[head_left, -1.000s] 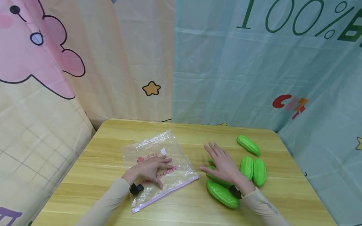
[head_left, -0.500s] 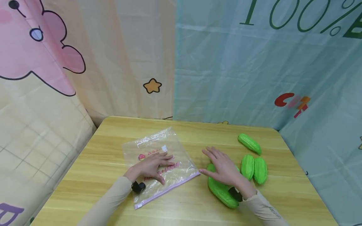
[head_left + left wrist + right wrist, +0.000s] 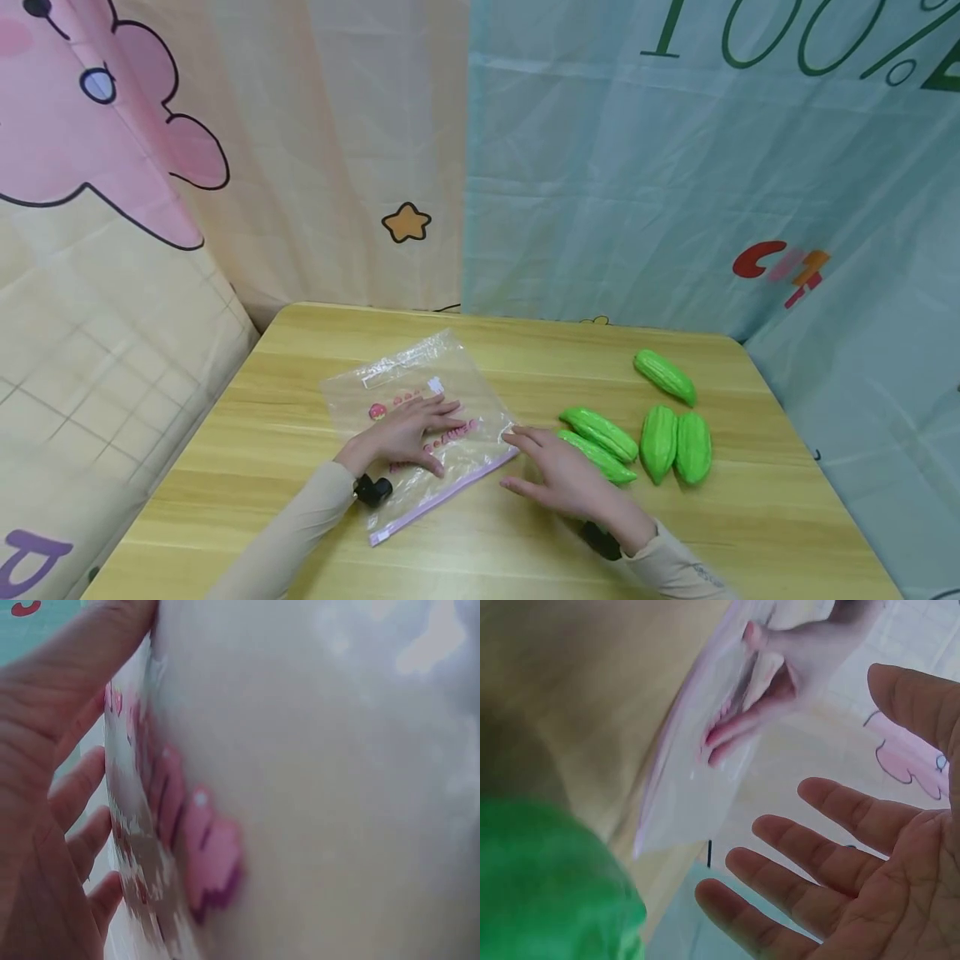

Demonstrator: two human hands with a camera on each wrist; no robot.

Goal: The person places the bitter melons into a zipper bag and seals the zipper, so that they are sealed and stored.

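Note:
A clear plastic zip bag (image 3: pixel 480 454) with pink print and a lilac zip strip lies flat on the table. My left hand (image 3: pixel 405 433) rests on it, fingers spread; in the left wrist view the film of the bag (image 3: pixel 322 795) fills most of the frame beside my fingers. My right hand (image 3: pixel 566 475) is near the bag's right corner, its fingers extended and holding nothing; whether the fingertips touch the bag, I cannot tell. Just beyond this hand lie two green ridged gourds (image 3: pixel 600 433), one partly hidden. The right wrist view shows a blurred green gourd (image 3: pixel 547 885) low at left.
Two more green gourds (image 3: pixel 658 444) lie side by side farther right, and a single one (image 3: pixel 666 377) is behind them. The wooden table (image 3: pixel 420 575) has hanging printed cloths (image 3: pixel 585 183) behind it and at both sides.
My right hand has moved left and slightly toward me, off the gourds and up to the bag's corner. The two gourds by it now lie farther from the front edge. My left hand stays on the bag.

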